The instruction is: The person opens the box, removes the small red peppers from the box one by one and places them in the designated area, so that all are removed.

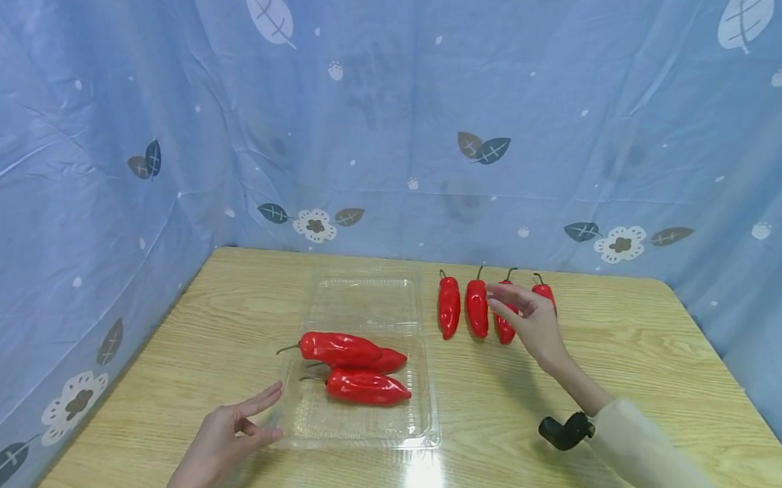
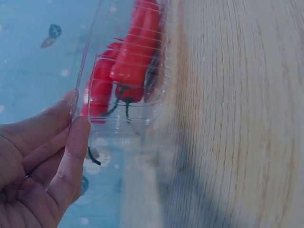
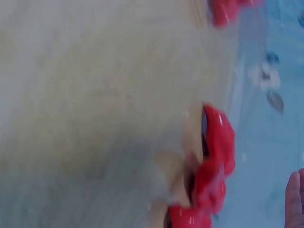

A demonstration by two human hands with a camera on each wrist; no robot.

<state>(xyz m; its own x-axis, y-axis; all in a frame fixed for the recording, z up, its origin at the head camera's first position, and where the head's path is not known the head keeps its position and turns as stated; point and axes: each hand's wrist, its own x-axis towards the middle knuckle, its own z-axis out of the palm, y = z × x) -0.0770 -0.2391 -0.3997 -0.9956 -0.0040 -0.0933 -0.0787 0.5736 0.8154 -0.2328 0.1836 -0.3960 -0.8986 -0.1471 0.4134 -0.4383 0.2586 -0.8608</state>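
Note:
A clear plastic clamshell box (image 1: 349, 428) lies with its lid (image 1: 362, 303) folded back, three red chili peppers (image 1: 367, 388) in its base. At the near left corner, my left hand (image 1: 227, 434) pinches the box's rim (image 2: 75, 102) between thumb and fingers. My right hand (image 1: 530, 320) hovers over a row of several more red peppers (image 1: 449, 307) to the right of the lid, fingers extended and holding nothing. It partly covers two of them. In the right wrist view, blurred, only a sliver of that hand (image 3: 295, 202) shows beside the peppers (image 3: 219, 137).
The box and peppers are on a light wooden table (image 1: 504, 467). A blue leaf-patterned curtain (image 1: 400, 122) hangs behind it and along both sides. A black mount (image 1: 565, 430) sticks out from the right wrist, at the end of a pale sleeve (image 1: 663, 465).

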